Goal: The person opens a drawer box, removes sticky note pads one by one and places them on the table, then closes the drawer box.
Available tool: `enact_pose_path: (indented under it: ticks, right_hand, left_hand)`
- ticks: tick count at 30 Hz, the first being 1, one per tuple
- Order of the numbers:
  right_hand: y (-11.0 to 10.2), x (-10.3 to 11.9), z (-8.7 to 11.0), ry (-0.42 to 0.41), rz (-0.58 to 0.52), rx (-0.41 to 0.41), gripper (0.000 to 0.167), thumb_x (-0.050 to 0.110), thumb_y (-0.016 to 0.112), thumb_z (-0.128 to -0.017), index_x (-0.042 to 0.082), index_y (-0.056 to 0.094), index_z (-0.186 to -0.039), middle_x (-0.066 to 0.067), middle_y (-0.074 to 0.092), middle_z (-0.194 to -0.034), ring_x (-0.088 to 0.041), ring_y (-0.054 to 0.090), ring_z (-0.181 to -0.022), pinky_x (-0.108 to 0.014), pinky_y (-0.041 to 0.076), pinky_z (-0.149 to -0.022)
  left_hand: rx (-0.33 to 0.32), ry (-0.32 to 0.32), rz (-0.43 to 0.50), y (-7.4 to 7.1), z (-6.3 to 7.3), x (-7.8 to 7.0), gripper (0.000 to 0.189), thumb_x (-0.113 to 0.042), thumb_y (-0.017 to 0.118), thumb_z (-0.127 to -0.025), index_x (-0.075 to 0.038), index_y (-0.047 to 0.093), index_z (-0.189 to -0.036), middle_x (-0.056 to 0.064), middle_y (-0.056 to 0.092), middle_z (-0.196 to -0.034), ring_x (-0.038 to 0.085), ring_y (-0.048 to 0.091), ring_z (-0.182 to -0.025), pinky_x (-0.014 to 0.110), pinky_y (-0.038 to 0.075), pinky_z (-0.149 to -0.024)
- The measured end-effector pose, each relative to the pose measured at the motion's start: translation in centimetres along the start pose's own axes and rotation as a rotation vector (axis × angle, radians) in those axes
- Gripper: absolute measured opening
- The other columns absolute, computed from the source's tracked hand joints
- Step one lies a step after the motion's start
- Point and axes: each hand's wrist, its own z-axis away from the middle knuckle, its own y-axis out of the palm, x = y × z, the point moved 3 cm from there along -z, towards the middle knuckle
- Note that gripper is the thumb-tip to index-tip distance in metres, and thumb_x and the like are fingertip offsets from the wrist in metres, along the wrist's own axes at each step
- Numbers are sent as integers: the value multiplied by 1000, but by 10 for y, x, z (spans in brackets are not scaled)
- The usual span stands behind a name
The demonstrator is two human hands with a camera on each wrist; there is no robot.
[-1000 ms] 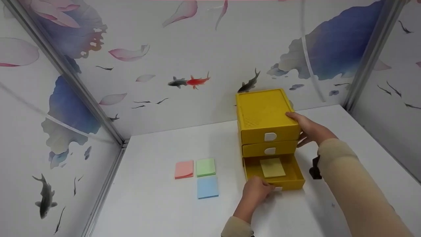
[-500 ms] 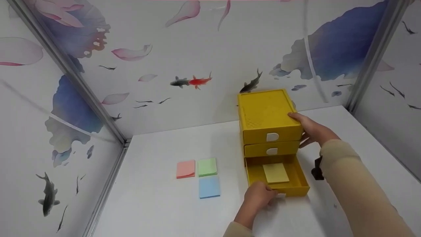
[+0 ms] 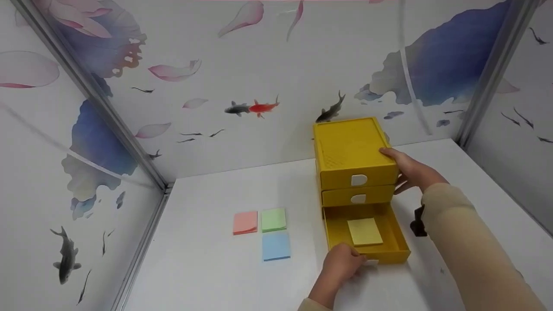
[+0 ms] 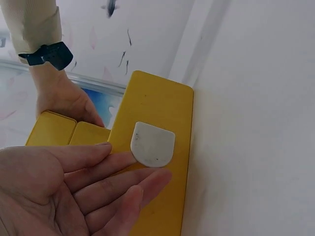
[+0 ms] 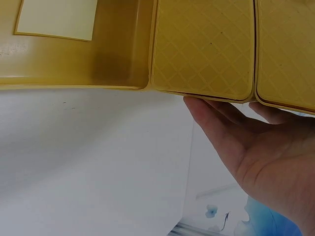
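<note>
A yellow drawer cabinet [image 3: 350,144] stands near the back wall, its bottom drawer [image 3: 397,233] pulled out. A pale yellow sticky-note pad [image 3: 365,231] lies inside that drawer. My left hand [image 3: 343,262] is at the drawer front, fingertips hooked at the white handle tab [image 4: 153,145]; in the left wrist view one fingertip goes behind the tab's edge. My right hand [image 3: 412,169] steadies the cabinet's right side, thumb on the top edge. Its fingers [image 5: 216,123] lie straight along the side wall in the right wrist view. The upper two drawers are closed.
Pink [image 3: 245,222], green [image 3: 273,219] and blue [image 3: 276,246] sticky-note pads lie on the white table [image 3: 207,268] left of the cabinet. A black device [image 3: 418,221] is on the right wrist. Printed walls [image 3: 259,65] enclose the table.
The bottom drawer has slid farther out toward me, with my left hand moving along at its handle. The pad inside has come with it. My right hand stays on the cabinet.
</note>
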Motion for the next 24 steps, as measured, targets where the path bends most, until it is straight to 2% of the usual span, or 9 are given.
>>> enact_pose_path:
  ticks: [7, 11, 17, 24]
  right_hand:
    - [-1, -1, 0, 15, 0, -6, 105, 79, 27, -88, -4, 13, -151, -26, 48, -130, -38, 57, -108, -50, 50, -88]
    - [-2, -1, -1, 2, 2, -3, 104, 78, 26, -89, -4, 13, -151, -26, 48, -130, -37, 58, -106, -50, 51, -87]
    - [-2, -2, -2, -1, -12, 4, 103, 78, 26, -89, -4, 11, -151, -27, 46, -131, -38, 57, -107, -50, 50, -87]
    - [-1, -3, -2, -14, 2, 8, 102, 78, 26, -89, -3, 15, -150, -26, 47, -129, -38, 57, -107, -50, 50, -87]
  left_hand:
    - [3, 5, -30, 0, 3, 1, 24, -22, 76, -84, -8, 73, -65, -6, 49, -47, 8, 43, -44, 23, 33, -43]
    - [17, -3, -28, -1, 5, 2, 27, -22, 76, -85, -8, 72, -63, -6, 48, -48, 8, 42, -45, 24, 33, -43]
    - [64, -32, -26, -3, 7, 2, 28, -24, 74, -87, -10, 70, -64, -4, 51, -51, 9, 43, -47, 25, 33, -45]
    - [108, -10, -68, -9, 10, -6, 20, -26, 73, -88, -10, 75, -75, 2, 63, -62, 10, 49, -49, 25, 38, -46]
